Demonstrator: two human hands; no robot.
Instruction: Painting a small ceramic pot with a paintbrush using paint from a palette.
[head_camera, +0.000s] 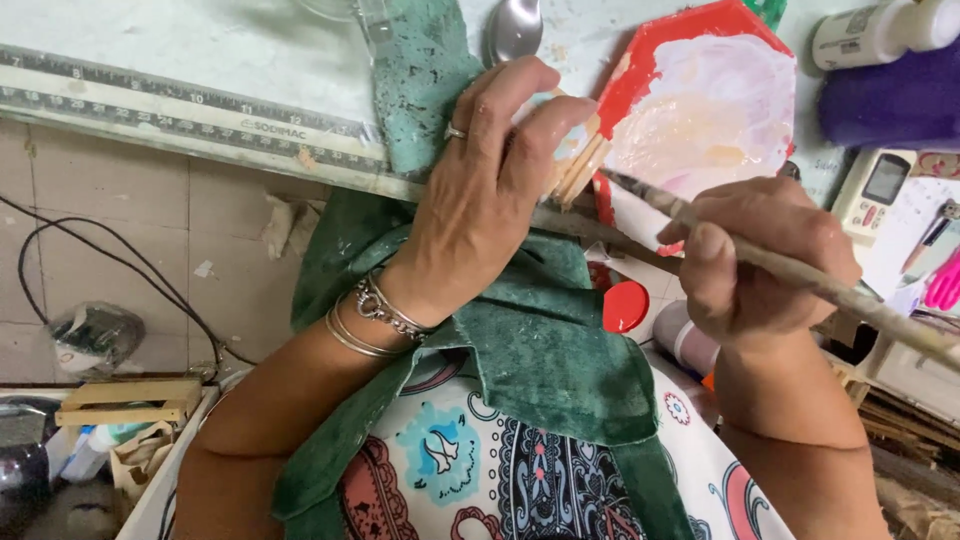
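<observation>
My left hand holds a small wooden piece just left of the red palette; the fingers curl over its top and the thumb presses from the near side, so it is pinched firmly, tilted toward the brush. The piece's pale blue face shows paint already on it, while the stacked wooden edges below look bare (most of it is hidden under my fingers, so I cannot tell how much is covered); I judge the painting partly done, with the edges at least left.

My right hand sits below the palette, fingers pressed together around a long, paint-crusted brush; the handle runs out past my wrist to the right, and the tip points left, close beside the wooden piece, touching or nearly so.

The palette itself is smeared with whitish and pink paint; a green cloth lies over my lap and up onto the table left of the palette; my left wrist is bent, bracelets on it.
</observation>
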